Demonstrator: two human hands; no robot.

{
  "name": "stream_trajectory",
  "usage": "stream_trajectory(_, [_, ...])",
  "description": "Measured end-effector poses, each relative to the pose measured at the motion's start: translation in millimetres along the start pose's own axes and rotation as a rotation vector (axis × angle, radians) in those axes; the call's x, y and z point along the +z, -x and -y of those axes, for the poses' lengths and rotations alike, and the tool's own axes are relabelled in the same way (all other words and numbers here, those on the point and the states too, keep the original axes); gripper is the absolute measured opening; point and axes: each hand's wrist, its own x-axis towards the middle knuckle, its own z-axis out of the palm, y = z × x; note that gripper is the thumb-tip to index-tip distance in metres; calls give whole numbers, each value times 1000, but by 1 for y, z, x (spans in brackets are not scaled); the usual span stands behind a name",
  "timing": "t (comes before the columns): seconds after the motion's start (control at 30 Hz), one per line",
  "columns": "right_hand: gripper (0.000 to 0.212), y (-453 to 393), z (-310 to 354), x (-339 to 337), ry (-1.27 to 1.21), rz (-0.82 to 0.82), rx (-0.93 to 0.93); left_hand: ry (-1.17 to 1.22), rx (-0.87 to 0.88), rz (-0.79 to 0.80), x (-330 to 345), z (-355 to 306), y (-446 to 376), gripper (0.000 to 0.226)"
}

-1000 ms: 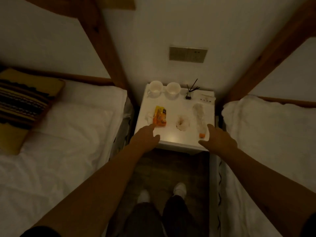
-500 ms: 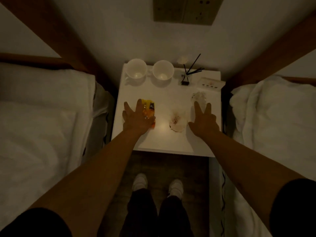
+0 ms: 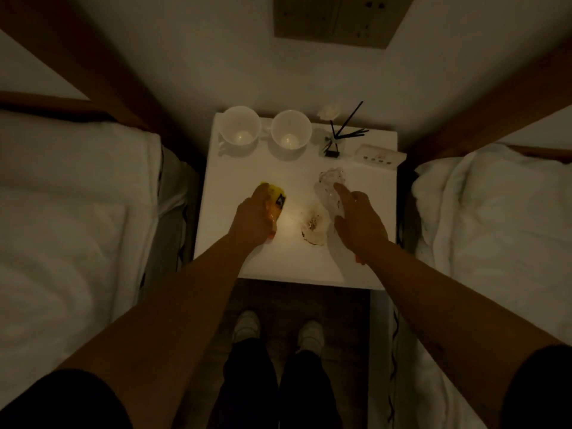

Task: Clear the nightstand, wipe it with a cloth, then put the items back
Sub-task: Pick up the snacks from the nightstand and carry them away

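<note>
L hand (image 3: 252,219): fingers curled over yellow snack packet (image 3: 276,198), mid-left of nightstand (image 3: 297,264), packet mostly hidden. R hand (image 3: 359,221): grips clear plastic bottle (image 3: 329,188), orange cap barely visible. 0.5 s ago both hands lay flat, fingers spread.

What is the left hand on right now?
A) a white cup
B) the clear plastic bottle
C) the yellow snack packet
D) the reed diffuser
C: the left hand lies over the yellow snack packet on the nightstand; the right hand is on the clear bottle.
</note>
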Motion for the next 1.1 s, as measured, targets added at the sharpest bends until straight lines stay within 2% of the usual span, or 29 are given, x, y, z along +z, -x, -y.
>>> stream_trajectory(0.1, [62,21,27,-17,-92,-74,-111,168,54,-41,-25,-17,22,69])
stream_trajectory(0.27, [65,66,86,-60,-161,-112,-194,465,81,-190,-81,-44,88,68])
stream_trajectory(0.47, [67,126,164,-102,-100,-80,-441,432,88,-387,-139,-49,202,67])
stream_trajectory(0.57, [66,161,205,-110,-29,-19,-591,422,65,-561,-157,-36,275,65])
stream_trajectory(0.67, [65,215,253,-106,68,79,-788,549,-24,-737,-165,-13,372,65])
stream_trajectory(0.73, [64,238,276,-103,84,128,-838,583,-46,-780,-169,-6,415,67])
stream_trajectory(0.8, [63,280,305,-93,99,229,-967,609,-74,-879,-168,9,474,67])
stream_trajectory(0.87, [64,330,335,-76,147,300,-1116,621,-124,-996,-161,26,539,69])
stream_trajectory(1.1, [64,508,398,6,206,484,-1450,682,-387,-1325,-102,89,740,75])
